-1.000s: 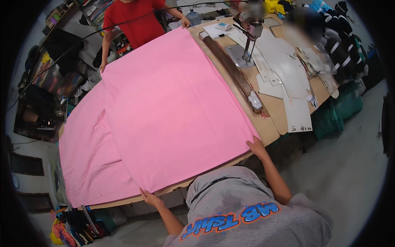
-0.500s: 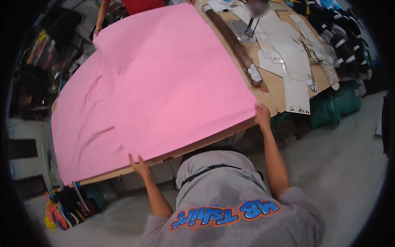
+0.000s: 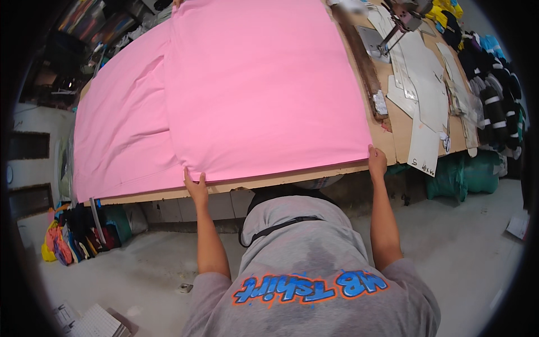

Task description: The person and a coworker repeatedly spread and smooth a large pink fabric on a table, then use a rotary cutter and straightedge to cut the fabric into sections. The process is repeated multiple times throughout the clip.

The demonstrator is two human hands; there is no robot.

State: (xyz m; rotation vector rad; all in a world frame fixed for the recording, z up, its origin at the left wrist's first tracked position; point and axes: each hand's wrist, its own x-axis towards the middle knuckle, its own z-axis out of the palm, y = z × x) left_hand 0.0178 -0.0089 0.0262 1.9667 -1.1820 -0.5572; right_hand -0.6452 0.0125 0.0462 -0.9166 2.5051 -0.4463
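Note:
A large pink fabric sheet (image 3: 269, 90) covers most of the wooden table (image 3: 264, 182), with a fold line running down its left part. To the left of that line the cloth is wrinkled; to the right it lies smoother. My left hand (image 3: 196, 188) pinches the cloth's near edge just right of the fold line. At the near right corner, my right hand (image 3: 378, 162) holds the same cloth between thumb and fingers. A co-worker's hand (image 3: 177, 3) shows in part at the far edge of the cloth.
A long brown bar (image 3: 365, 73) lies along the cloth's right side. Beyond it are white paper patterns (image 3: 429, 101), a metal cutting machine (image 3: 390, 36) and scissors (image 3: 445, 140). Rolled dark fabrics (image 3: 494, 106) stand at right, green sacks (image 3: 463, 177) beneath. Bundled cloths (image 3: 70, 236) lie lower left.
The head view has shifted, so the table sits higher in the picture. The right part of the cloth looks flatter and straighter. Both my hands stay on its near edge.

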